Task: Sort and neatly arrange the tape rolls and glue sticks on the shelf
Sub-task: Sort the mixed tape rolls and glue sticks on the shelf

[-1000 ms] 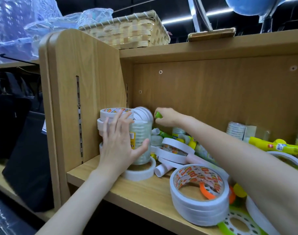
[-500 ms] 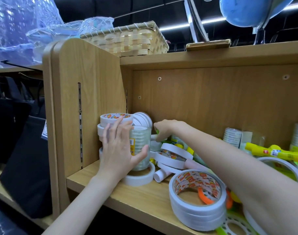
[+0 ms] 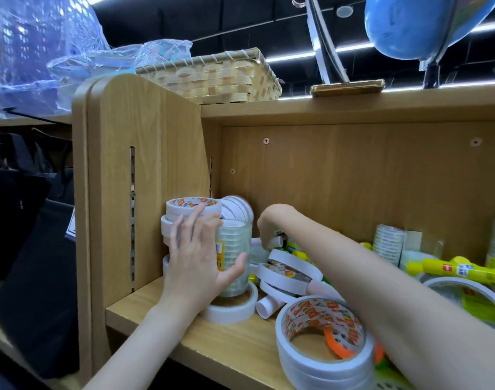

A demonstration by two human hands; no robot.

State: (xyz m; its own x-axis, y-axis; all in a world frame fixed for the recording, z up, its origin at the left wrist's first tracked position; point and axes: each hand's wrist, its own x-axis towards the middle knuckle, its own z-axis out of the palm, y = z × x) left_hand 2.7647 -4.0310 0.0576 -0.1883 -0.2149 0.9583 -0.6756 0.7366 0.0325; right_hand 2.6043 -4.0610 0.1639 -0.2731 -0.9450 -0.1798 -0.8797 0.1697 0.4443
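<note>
At the left end of the wooden shelf, my left hand presses straight fingers against a tall stack of clear tape rolls, thumb spread round its front. The stack stands on a flat white roll, next to a stack of white tape rolls. Further back, my right hand reaches down with curled fingers and pinches a small white glue stick. Loose white rolls lean below it. A stack of wide printed tape rolls sits at the front. A yellow glue stick lies at the right.
The shelf's side panel closes the left end. More clear tape packs stand at the back right. A white tube and an orange roll lie among the pile. A wicker basket sits on top; a black bag hangs at left.
My right hand has dropped from beside the clear stack's top into the pile behind it, and the green piece it held is out of sight. My left hand stays on the stack.
</note>
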